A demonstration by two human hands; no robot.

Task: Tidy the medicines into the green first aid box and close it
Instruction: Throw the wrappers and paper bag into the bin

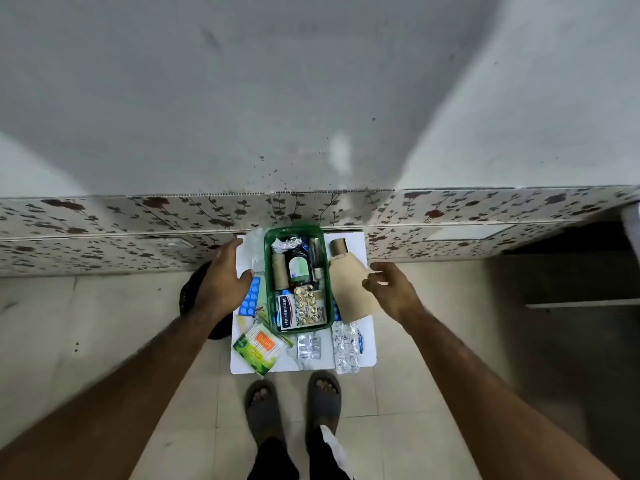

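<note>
The green first aid box (267, 268) stands open on a white board (367, 355) on the floor. It holds a dark bottle (298, 268), a bandage roll (280, 271), a Hansaplast pack (288, 313) and a gold blister strip (307, 303). A beige crepe bandage (348, 289) lies unrolled right of the box. My right hand (388, 289) pinches its edge. My left hand (221, 282) hovers open left of the box, above a blue blister strip (250, 299). A green and orange sachet (259, 348) and clear blister strips (309, 346) lie in front.
A low ledge with flowered tiles (104, 233) runs behind the board under a grey wall. A dark round object (188, 292) sits under my left wrist. My sandalled feet (294, 400) stand just before the board. A dark recess (571, 268) opens at the right.
</note>
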